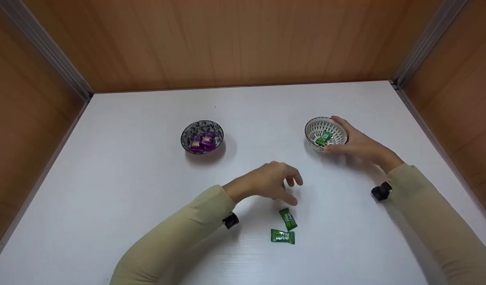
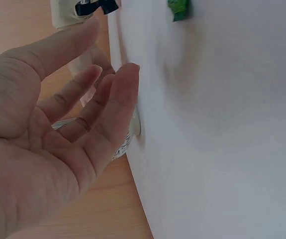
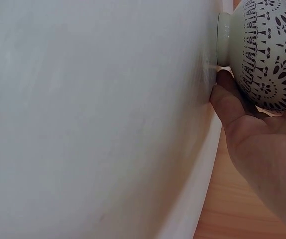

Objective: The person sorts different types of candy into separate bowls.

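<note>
At the right of the head view, my right hand (image 1: 355, 143) grips the side of a white bowl with a dark pattern (image 1: 313, 128), thumb at the near side and fingers at the far side. Green-wrapped candy (image 1: 324, 137) lies inside that bowl. In the right wrist view the patterned bowl (image 3: 267, 55) shows its foot at the white table. My left hand (image 1: 272, 181) hovers over the middle of the table, fingers loosely bent and holding nothing. Just below its thumb lies a green candy (image 1: 288, 219), with a second green candy (image 1: 283, 236) close beside it.
A black-and-white flowered bowl (image 1: 186, 134) with several purple-wrapped candies (image 1: 203, 141) stands left of centre. Wooden panels (image 1: 243, 43) border the white table (image 1: 108, 166) at the back and both sides.
</note>
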{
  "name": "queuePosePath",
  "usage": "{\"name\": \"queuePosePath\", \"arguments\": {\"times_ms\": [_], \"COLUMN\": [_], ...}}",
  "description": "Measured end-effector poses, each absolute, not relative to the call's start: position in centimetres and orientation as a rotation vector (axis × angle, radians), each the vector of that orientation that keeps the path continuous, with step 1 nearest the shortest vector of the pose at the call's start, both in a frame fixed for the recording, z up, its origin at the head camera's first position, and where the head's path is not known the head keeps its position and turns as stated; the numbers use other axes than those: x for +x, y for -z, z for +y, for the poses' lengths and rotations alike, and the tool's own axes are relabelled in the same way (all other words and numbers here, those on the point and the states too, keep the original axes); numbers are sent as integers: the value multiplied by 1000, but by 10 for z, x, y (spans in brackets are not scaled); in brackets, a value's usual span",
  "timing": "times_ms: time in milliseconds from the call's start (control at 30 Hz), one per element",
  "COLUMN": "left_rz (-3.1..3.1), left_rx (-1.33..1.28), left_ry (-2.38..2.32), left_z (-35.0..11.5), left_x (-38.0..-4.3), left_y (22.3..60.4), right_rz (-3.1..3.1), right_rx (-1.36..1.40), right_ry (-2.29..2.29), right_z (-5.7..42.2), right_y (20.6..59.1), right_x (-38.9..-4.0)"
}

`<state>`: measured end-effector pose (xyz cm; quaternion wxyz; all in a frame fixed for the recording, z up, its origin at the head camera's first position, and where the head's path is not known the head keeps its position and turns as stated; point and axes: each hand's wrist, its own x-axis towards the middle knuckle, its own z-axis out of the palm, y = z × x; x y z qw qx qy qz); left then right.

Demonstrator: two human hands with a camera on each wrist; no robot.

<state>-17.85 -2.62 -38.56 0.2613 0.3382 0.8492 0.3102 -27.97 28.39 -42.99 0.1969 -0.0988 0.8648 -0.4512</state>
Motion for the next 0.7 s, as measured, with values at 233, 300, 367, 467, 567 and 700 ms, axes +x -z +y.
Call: {"name": "queuePosePath", "arguments": {"times_ms": [233, 300, 367, 467, 567, 700], "left_rz": [2373, 2397, 2417, 2418, 2412, 2382], "left_rx": [1002, 1011, 1024, 1034, 1065, 1105], "left_ry": [-680, -651, -634, -633, -635, -655], "left_z": [-30, -30, -31, -30, -28, -25], "left_x": [-160, -157, -154, -149, -146, -144], "left_y": [405, 407, 407, 410, 414, 419], "right_rz": [2409, 2411, 2410, 2411, 2409, 2409], "right_rx": [-285, -288, -288, -290, -292, -286], "right_ry": [1292, 1288, 1286, 1283, 1289, 1294], "right_z": [284, 283, 283, 282, 283, 284], "right_y": [428, 428, 428, 428, 428, 429], "right_x": [-280, -280, -280, -281, -281, -281]}}
